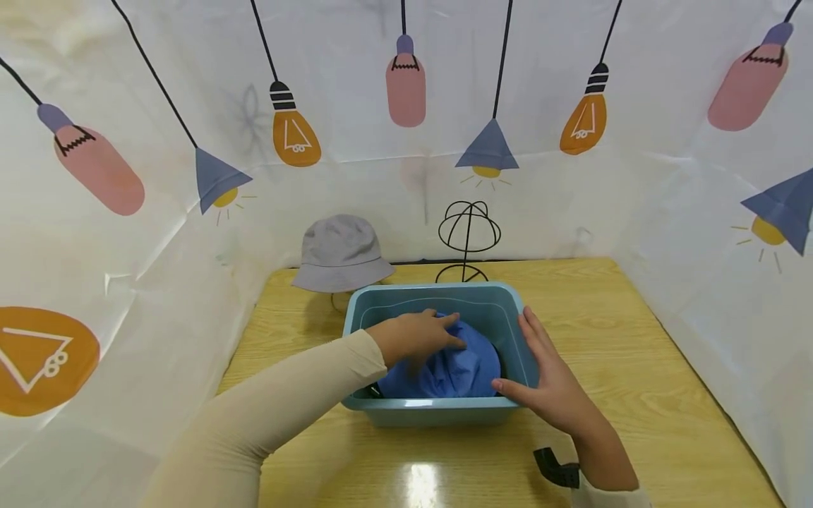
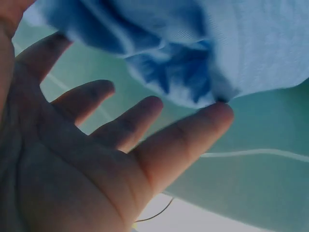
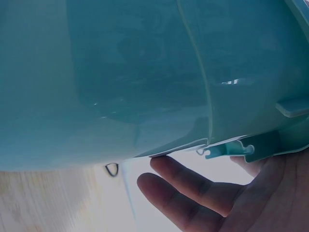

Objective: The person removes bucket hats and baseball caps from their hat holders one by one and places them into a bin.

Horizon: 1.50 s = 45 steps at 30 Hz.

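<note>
A light-blue plastic bin (image 1: 432,413) stands on the table, with a crumpled blue cloth hat (image 1: 473,363) inside it. My left hand (image 1: 416,335) reaches over the hat, fingers spread. In the left wrist view one fingertip (image 2: 219,116) meets the edge of the blue cloth, and the other fingers extend loosely beneath it. At the bin's front right corner, my right hand (image 1: 552,388) holds the rim, thumb over the inside and fingers along the outer wall. In the right wrist view these fingers (image 3: 178,198) lie close against the bin's outside.
A grey bucket hat (image 1: 343,254) sits on a stand behind the bin to the left. Behind it in the middle is a bare black wire hat stand (image 1: 466,233). The wooden table (image 1: 591,317) is bordered by white lamp-printed sheets (image 1: 705,233).
</note>
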Each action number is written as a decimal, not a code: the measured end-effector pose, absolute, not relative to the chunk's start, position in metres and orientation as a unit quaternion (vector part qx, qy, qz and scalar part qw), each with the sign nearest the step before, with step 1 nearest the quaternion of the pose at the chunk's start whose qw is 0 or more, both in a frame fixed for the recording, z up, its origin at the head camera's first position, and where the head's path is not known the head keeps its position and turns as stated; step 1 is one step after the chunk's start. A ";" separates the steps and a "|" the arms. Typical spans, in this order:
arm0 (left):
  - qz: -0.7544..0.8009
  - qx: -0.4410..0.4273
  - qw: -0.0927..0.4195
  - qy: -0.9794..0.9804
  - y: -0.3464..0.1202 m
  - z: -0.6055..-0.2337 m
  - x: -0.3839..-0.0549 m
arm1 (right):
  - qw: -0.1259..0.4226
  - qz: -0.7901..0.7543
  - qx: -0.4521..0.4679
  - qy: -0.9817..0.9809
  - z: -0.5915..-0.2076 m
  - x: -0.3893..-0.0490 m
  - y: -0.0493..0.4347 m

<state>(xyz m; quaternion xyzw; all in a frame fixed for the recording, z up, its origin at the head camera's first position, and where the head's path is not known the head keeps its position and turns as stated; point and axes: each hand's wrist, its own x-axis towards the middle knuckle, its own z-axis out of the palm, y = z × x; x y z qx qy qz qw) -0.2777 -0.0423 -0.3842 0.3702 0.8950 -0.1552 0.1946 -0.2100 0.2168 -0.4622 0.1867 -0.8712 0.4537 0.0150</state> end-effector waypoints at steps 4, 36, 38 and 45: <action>-0.154 0.368 0.201 0.895 -0.043 -0.391 -0.279 | 0.015 0.451 0.185 -0.873 -0.462 -0.210 0.216; -0.204 0.410 0.191 0.868 -0.029 -0.428 -0.284 | 0.015 0.460 0.185 -0.868 -0.463 -0.211 0.217; -0.201 0.405 0.195 0.870 -0.029 -0.428 -0.283 | 0.013 0.463 0.184 -0.867 -0.464 -0.210 0.216; -0.204 0.407 0.185 0.871 -0.033 -0.426 -0.283 | 0.014 0.459 0.186 -0.869 -0.464 -0.211 0.216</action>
